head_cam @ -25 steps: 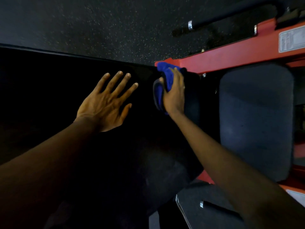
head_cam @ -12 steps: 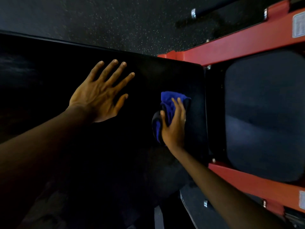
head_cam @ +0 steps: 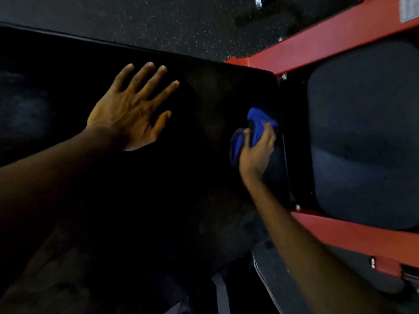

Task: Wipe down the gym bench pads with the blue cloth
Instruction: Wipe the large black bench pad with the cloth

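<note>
A long black bench pad (head_cam: 204,98) fills the left and middle of the head view. My left hand (head_cam: 131,112) lies flat on it with fingers spread. My right hand (head_cam: 257,151) grips a bunched blue cloth (head_cam: 258,123) and holds it against the pad near its right end. A second dark pad (head_cam: 362,137) sits to the right, across a narrow gap.
A red steel frame (head_cam: 328,48) runs along the far side of the second pad, and another red rail (head_cam: 353,236) runs along its near side. Speckled black rubber floor (head_cam: 158,23) lies beyond the bench. A metal bar end (head_cam: 259,1) shows at the top.
My right hand has drawn the blue cloth from the pad's far corner toward me along its right end, then slightly rightward to the edge. My left hand has stayed flat on the pad.
</note>
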Tool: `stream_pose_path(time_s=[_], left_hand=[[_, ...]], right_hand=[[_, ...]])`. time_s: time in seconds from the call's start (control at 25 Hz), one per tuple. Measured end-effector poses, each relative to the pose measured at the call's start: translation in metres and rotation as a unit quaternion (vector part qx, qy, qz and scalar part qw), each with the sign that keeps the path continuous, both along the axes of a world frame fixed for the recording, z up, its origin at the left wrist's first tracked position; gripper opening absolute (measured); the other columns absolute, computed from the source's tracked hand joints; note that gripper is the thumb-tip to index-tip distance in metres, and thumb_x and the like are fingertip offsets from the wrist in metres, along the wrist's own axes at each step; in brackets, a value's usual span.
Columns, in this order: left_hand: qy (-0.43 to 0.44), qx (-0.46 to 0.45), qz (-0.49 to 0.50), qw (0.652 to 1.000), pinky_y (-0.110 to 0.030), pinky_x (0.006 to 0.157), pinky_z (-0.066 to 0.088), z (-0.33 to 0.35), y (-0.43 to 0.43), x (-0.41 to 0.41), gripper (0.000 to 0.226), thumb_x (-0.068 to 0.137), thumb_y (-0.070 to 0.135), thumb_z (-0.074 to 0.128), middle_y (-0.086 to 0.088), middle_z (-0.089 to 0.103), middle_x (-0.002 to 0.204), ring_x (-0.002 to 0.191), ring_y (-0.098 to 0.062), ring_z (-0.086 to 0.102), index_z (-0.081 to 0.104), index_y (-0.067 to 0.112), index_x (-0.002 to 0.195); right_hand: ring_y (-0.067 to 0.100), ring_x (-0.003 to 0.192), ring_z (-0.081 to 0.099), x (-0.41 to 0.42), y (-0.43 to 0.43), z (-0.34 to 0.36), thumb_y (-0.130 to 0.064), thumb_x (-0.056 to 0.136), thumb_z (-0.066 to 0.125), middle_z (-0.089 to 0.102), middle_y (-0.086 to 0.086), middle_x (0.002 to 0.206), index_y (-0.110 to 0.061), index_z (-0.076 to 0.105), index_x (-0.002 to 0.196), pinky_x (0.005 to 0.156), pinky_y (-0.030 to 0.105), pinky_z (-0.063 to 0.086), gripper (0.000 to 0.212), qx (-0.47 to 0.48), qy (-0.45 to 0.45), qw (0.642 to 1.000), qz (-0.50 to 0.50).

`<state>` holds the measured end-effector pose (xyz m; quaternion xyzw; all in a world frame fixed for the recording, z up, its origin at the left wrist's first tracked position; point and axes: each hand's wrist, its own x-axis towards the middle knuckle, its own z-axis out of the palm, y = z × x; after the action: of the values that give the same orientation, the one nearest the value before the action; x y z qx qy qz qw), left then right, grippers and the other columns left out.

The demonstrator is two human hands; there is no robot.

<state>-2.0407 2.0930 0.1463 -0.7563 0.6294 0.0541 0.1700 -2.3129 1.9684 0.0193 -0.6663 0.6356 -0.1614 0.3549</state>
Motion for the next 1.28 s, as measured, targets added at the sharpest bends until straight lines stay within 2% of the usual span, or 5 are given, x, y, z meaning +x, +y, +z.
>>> stream_pose_path(time_s=[0.2,0.56,0.84,0.96,1.28], left_hand=[[0.015,-0.005,0.009,1.0,-0.05,0.126,0.003,0.001,0.0,-0.002,0.072,0.098,0.058,0.001,-0.009,0.008,0.17,0.157,-0.029,0.004,0.005,0.027,0.163],[0.014,0.001,0.001,1.0,-0.049,0.126,0.0,0.0,0.001,0.001,0.069,0.1,0.056,0.003,-0.009,0.0,0.17,0.157,-0.029,-0.002,-0.003,0.027,0.163],[0.014,0.004,0.007,1.0,-0.05,0.126,0.002,0.001,0.0,0.0,0.07,0.1,0.057,0.005,-0.009,0.0,0.17,0.157,-0.029,0.0,-0.002,0.027,0.163],[0.0,-0.001,-0.001,1.0,-0.049,0.126,0.003,0.002,0.001,0.0,0.07,0.1,0.057,0.003,-0.009,0.001,0.17,0.157,-0.029,0.002,-0.002,0.027,0.163],[0.108,-0.061,0.041,0.992,-0.053,0.124,0.011,0.003,-0.015,-0.029,0.073,0.088,0.045,0.035,-0.021,0.023,0.165,0.153,-0.038,0.019,0.039,0.015,0.155]], right_hand=[[0.017,0.147,0.037,-0.047,0.134,0.058,-0.045,0.098,0.054,0.042,0.004,0.158,-0.017,0.048,0.147,0.121,0.024,0.026,0.057,0.031,-0.029,0.994,0.1],[0.036,0.137,0.047,0.039,-0.058,-0.016,-0.041,0.096,0.063,0.047,0.019,0.148,-0.007,0.047,0.146,0.113,0.04,0.036,0.062,0.065,0.065,0.986,-0.137],[0.021,0.146,0.04,-0.036,0.172,0.086,-0.039,0.095,0.059,0.044,0.006,0.155,-0.014,0.05,0.144,0.121,0.033,0.03,0.056,0.025,0.003,0.994,0.103],[0.017,0.147,0.039,-0.068,0.188,0.084,-0.041,0.095,0.059,0.043,0.004,0.157,-0.015,0.05,0.144,0.121,0.029,0.03,0.057,0.045,-0.012,0.991,0.122],[0.041,0.134,0.048,-0.092,0.015,-0.011,-0.034,0.099,0.063,0.046,0.023,0.147,-0.002,0.046,0.145,0.107,0.044,0.038,0.058,0.108,0.094,0.978,-0.152]])
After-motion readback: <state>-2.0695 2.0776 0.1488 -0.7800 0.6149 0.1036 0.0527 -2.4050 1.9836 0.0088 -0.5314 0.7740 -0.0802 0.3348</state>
